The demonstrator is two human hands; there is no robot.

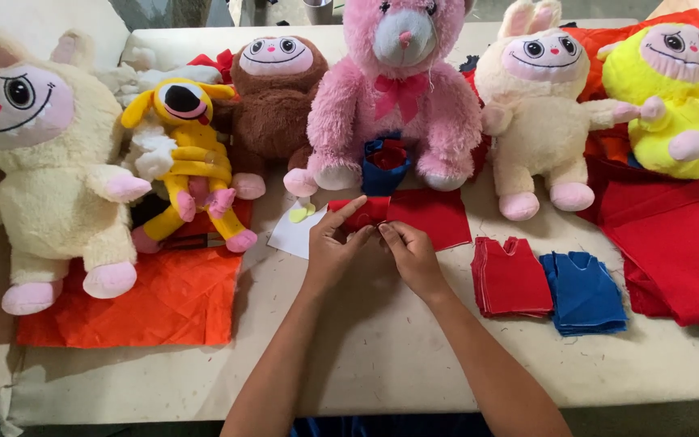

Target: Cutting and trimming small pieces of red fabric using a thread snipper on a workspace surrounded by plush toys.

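My left hand (332, 247) and my right hand (410, 252) meet at the middle of the table, both pinching a piece of red felt (422, 214) that lies in front of a pink plush bear (398, 89). The felt's left end is rolled between my fingers. A small blue and red felt bundle (385, 162) rests in the bear's lap. Beside my left hand lies a white paper sheet (294, 235) with a pale yellow heart cutout (301, 213) on it.
Several plush toys line the back: a cream one (42, 162), a yellow dog (192, 154), a brown one (273, 97), another cream one (535, 113), a bright yellow one (673, 89). Cut red pieces (511, 279), blue pieces (582, 293), orange cloth (155, 299) and red cloth (681, 243) lie about.
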